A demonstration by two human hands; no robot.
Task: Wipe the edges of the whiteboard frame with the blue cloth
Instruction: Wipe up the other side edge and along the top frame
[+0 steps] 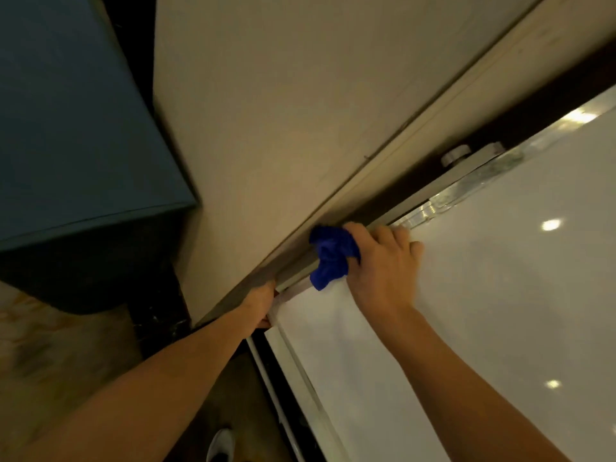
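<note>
The whiteboard (483, 311) fills the lower right, glossy and white, seen at a steep tilt. Its pale metal frame (443, 191) runs diagonally from the upper right down to a corner near the middle. My right hand (383, 265) presses a bunched blue cloth (330, 255) onto that top frame edge, close to the corner. My left hand (258, 303) grips the frame's corner from behind, its fingers mostly hidden by the board. The side frame (300, 368) runs on down toward the bottom of the view.
A beige wall (283, 111) stands right behind the board, with a dark gap between them. A round metal knob (456, 155) sticks out on the frame's top. A blue panel (76, 121) lies at the left. A white shoe (221, 445) shows on the dark floor.
</note>
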